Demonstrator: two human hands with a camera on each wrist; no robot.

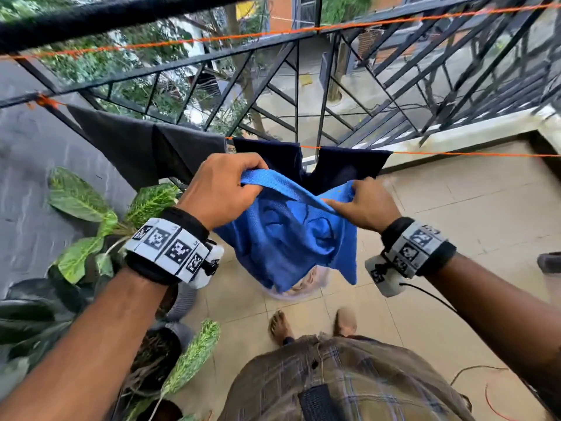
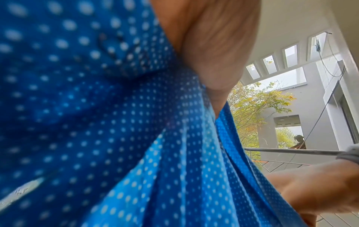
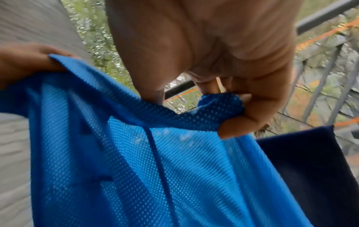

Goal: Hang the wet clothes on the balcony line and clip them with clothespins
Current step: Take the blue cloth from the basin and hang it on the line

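blue mesh garment (image 1: 285, 235) pinched in fingers of left hand (image 1: 221, 192) and right hand (image 1: 368, 205), above a part-hidden tub (image 1: 315, 284)

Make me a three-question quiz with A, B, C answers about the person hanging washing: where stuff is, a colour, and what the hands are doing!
1. Where does the navy garment hang?
A. on the railing
B. on the orange line
C. on the floor

2. What colour is the mesh shirt?
A. red
B. white
C. blue

3. How is the mesh shirt held?
A. by both hands
B. by one hand
C. by nobody

Answers:
1 B, it drapes over the line.
2 C, bright blue in every view.
3 A, the left hand and the right hand each grip its top edge.
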